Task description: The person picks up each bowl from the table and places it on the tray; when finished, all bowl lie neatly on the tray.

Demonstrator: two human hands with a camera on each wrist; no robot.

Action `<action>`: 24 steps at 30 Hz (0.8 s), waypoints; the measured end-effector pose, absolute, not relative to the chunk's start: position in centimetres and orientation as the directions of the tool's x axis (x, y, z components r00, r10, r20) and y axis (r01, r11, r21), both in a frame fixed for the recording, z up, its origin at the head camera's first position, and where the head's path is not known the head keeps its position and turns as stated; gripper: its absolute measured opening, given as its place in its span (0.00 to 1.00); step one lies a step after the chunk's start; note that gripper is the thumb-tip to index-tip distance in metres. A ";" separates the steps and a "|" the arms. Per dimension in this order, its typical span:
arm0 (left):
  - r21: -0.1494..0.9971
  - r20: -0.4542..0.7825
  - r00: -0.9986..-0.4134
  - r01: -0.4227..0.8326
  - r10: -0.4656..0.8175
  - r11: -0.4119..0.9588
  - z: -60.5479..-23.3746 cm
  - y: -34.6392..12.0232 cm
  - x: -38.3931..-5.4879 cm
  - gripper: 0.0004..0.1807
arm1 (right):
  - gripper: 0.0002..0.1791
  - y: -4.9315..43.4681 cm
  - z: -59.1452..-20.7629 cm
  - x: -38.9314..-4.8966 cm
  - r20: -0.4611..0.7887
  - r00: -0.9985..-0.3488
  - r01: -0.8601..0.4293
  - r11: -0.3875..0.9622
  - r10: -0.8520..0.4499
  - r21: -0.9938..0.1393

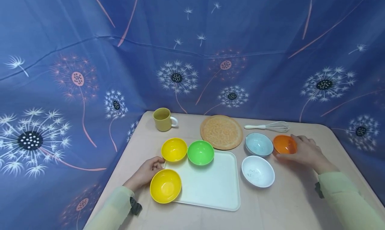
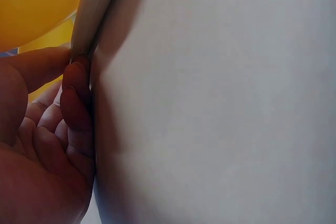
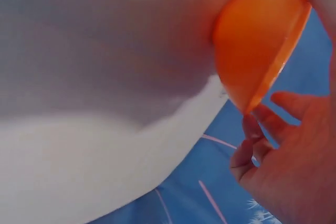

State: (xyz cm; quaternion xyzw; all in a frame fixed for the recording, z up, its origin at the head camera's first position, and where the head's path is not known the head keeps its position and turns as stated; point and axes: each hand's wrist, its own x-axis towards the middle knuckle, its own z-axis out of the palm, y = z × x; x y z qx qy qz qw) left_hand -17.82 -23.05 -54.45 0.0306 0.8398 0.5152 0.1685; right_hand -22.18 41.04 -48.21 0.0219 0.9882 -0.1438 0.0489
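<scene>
Nearest me on the counter (image 1: 285, 206), a yellow bowl (image 1: 165, 186) overlaps the near left corner of a white tray (image 1: 210, 186). The left hand (image 1: 145, 173) is at the tray's left edge; the head view hides its hold, but the left wrist view shows me thumb and fingers pinching the rim. Right of the tray sits a white bowl (image 1: 258, 172). At its far edge, a green bowl (image 1: 201, 153) stands right of a second yellow bowl (image 1: 174, 150). Off right, beside a pale blue bowl (image 1: 259, 144), the right hand (image 1: 308, 153) holds an orange bowl (image 1: 284, 144); the right wrist view gives me thumb and fingers on opposite sides of its rim. Farther back, only the head view shows me a flat round bread (image 1: 222, 131), a whisk (image 1: 267, 127) and, far left, a mug (image 1: 163, 120).
</scene>
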 end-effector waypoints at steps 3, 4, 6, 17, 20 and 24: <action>0.874 -0.259 -0.942 -0.135 0.213 0.467 -54.5 -22.9 -17.8 0.17 | 0.74 41.3 -48.7 -22.1 -0.118 -0.991 0.092 0.952 0.060 -0.292; 0.873 -0.260 -0.942 -0.136 0.211 0.469 -54.6 -22.8 -17.8 0.17 | 0.74 41.4 -48.8 -22.1 -0.126 -0.990 0.102 0.950 0.067 -0.297; 0.872 -0.260 -0.943 -0.138 0.206 0.470 -54.6 -22.8 -17.8 0.17 | 0.74 41.5 -49.0 -22.1 -0.145 -0.986 0.122 0.941 0.079 -0.316; 0.883 -0.262 -0.940 -0.142 0.218 0.447 -54.8 -22.9 -17.9 0.17 | 0.71 41.5 -49.6 -21.5 -0.092 -0.986 0.165 0.933 0.142 -0.321; 0.884 -0.257 -0.940 -0.135 0.223 0.449 -54.8 -23.0 -17.9 0.17 | 0.70 41.3 -49.5 -21.0 -0.026 -0.984 0.175 0.933 0.175 -0.316; 0.882 -0.255 -0.941 -0.131 0.224 0.453 -54.7 -23.2 -18.0 0.17 | 0.68 40.3 -48.5 -20.4 0.089 -0.981 0.133 0.930 0.173 -0.342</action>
